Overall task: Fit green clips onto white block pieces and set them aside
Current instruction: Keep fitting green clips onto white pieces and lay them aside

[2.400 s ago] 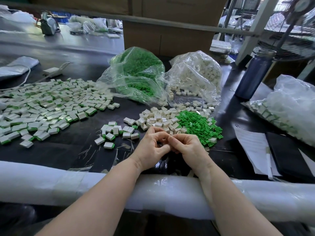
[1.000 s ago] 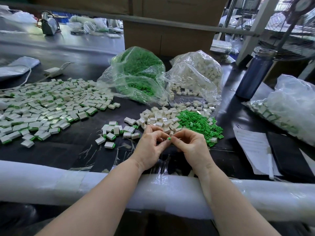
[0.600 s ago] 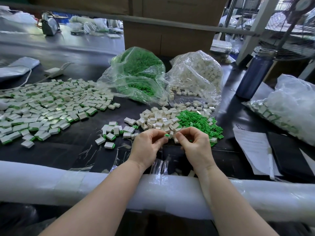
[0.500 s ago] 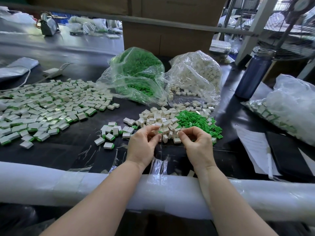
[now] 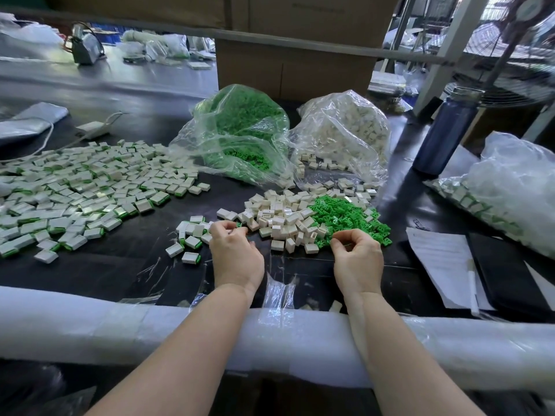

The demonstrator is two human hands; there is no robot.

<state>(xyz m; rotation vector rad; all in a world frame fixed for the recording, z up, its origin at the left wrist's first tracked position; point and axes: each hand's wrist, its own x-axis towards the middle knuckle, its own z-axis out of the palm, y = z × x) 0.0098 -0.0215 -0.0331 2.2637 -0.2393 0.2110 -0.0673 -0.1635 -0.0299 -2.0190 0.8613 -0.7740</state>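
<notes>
My left hand (image 5: 235, 253) sits at the right edge of a small group of finished white blocks with green clips (image 5: 192, 235). Its fingers curl round a piece, of which only a speck of green shows at the fingertips. My right hand (image 5: 357, 259) is at the near edge of the loose green clip pile (image 5: 345, 214), thumb and forefinger pinched together on a clip there. A heap of bare white blocks (image 5: 282, 214) lies between and beyond the two hands.
A wide spread of finished pieces (image 5: 75, 190) covers the left of the black table. Behind stand a bag of green clips (image 5: 240, 130) and a bag of white blocks (image 5: 345, 130). Right: blue bottle (image 5: 444, 133), another bag (image 5: 510, 187), papers (image 5: 441, 259). A white foam roll (image 5: 120, 325) lines the near edge.
My hands were together in front of me joining a clip and block. They have parted: the left moved left to the finished group, the right moved right to the green clip pile.
</notes>
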